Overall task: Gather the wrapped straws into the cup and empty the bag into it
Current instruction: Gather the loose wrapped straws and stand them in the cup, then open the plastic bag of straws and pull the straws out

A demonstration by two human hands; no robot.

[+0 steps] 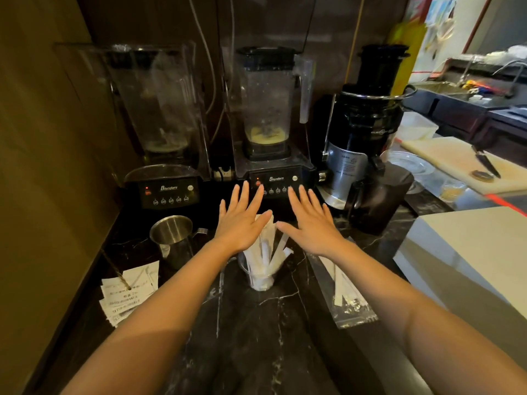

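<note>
Status: partway. A bunch of wrapped straws (pixel 268 246) stands upright in the clear cup (pixel 258 276) mid-counter (pixel 285 323), tops fanning out above the rim, so the gathering looks mostly done. The bag (pixel 349 302) is not emptied: it lies flat on the counter just right of the cup, under the right forearm, with a few white straws visible inside. Left hand (pixel 242 220) and right hand (pixel 310 223) are both flat over the cup, fingers straight and spread, grasping nothing; can't tell if the palms touch the straw tops. Remaining, as I read it: pick up the bag and tip it into the cup. Other containers: steel pitcher (pixel 174 238) left of the cup, looks empty; right blender jug (pixel 266 109) has yellow residue at the bottom.
</note>
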